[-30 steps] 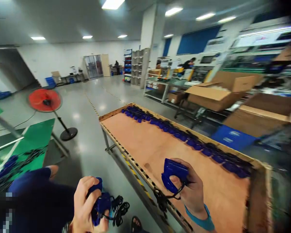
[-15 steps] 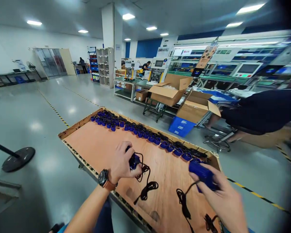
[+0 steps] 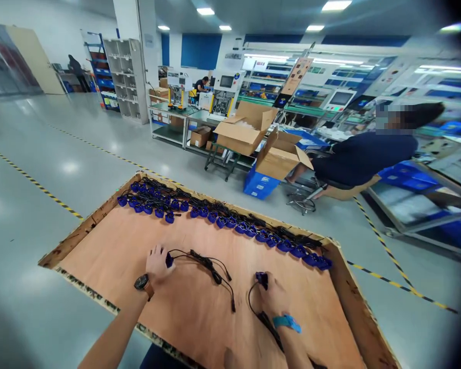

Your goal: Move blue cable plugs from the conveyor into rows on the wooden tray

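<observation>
Factory floor behind, a shallow plywood tray fills centre frame. Left hand curls around a blue corded plug at middle; right hand, lower centre, wraps another blue plug, both pressed onto the wood.

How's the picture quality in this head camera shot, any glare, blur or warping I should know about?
Head view: sharp around the left hand and right hand on the plywood-topped table, each on a small blue corded part; wide-angle lens bends the room's straight lines; ceiling lights glare as bright patches on the glossy grey floor; a dark vignette cuts the right edge; the far benches look soft.
</observation>
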